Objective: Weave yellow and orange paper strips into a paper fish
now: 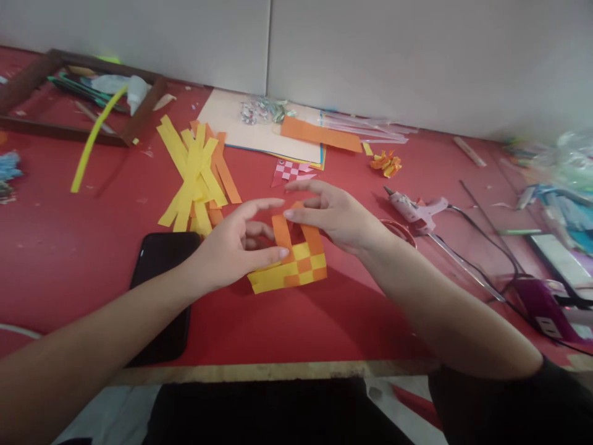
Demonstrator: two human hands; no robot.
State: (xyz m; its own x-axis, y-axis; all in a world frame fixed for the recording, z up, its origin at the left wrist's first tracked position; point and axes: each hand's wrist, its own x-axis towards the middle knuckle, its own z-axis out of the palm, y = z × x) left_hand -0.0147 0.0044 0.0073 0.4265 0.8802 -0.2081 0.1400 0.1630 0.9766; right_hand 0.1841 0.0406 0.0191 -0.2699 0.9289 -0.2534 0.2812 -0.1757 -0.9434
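Note:
A small checkered weave of yellow and orange paper strips (303,264) is held just above the red table, its loose orange ends pointing away from me and its yellow ends to the left. My left hand (241,244) grips its left side, thumb on the near face, index finger stretched out and the other fingers curled behind. From the far right, my right hand (336,216) has its thumb against the orange ends, with the fingers bent over them. The right fingertips' exact contact is partly hidden. Beyond the hands lies a finished-looking pink-and-white woven paper fish (291,170).
Loose yellow strips (192,170) are piled left of centre, above a black phone (164,296). A pink glue gun (414,210) with its cord lies right. Paper sheets (259,133) are at the back, a brown wooden frame (69,130) at back left, a purple power strip (546,306) at right.

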